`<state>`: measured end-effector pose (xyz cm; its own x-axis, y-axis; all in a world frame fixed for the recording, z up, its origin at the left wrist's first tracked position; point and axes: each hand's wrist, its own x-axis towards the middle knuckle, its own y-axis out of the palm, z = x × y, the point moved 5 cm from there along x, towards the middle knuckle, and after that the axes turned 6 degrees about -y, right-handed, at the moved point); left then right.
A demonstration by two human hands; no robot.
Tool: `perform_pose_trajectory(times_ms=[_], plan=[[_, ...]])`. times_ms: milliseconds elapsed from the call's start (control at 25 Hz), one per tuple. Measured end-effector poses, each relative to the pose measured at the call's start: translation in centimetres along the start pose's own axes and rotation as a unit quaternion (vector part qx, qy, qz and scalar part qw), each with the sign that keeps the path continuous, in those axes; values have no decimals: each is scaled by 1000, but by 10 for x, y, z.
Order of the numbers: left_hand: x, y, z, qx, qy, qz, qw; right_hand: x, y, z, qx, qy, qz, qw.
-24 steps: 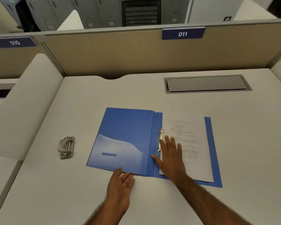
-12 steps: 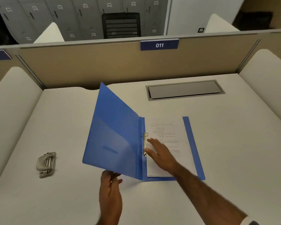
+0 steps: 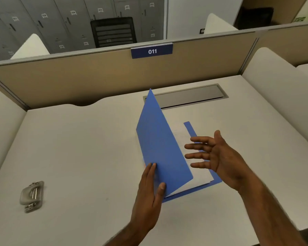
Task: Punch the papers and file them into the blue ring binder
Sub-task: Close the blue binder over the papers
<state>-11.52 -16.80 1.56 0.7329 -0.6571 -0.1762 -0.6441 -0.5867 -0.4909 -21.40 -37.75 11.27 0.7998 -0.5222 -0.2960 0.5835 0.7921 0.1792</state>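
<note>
The blue ring binder [image 3: 160,150] lies mid-desk with its front cover swung up past vertical, leaning over the white papers [image 3: 199,176] that lie inside it. My left hand [image 3: 150,190] presses flat against the outside of that raised cover near its lower edge, thumb on the cover's face. Just right of the cover, my right hand [image 3: 213,153] hovers above the papers, palm facing left, fingers spread, holding nothing. The binder's rings are hidden behind the cover. A grey metal hole punch [image 3: 32,195] rests on the desk at the near left.
A grey cable hatch [image 3: 187,95] is set into the white desk [image 3: 82,148] behind the binder. A beige partition [image 3: 96,77] with the sign 011 closes off the back. White padded dividers [image 3: 274,96] flank both sides.
My left hand has swung the cover up from flat on the desk and over toward the papers. My right hand has lifted off the papers and moved right. The view shifted left.
</note>
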Motion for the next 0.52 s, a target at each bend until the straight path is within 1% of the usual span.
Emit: perform_pose_trajectory(times_ms=[120,200,280,320,400,520], plan=[[19,28,8,134,24,11,991,-8,-30,11,-43,11,-32,998],[27,40,11,187,30,4,982,-4,-49,1,-110,33,-88,989],[32,49,16,235,32,0,972,6,-69,-23,-169,57,-167,970],[34,53,19,257,31,4,966,12,-78,-39,-204,73,-192,957],[36,57,23,282,23,10,959,24,-87,-76,-289,109,-196,931],[41,60,27,276,-5,17,961,34,-86,-124,-384,161,-152,897]])
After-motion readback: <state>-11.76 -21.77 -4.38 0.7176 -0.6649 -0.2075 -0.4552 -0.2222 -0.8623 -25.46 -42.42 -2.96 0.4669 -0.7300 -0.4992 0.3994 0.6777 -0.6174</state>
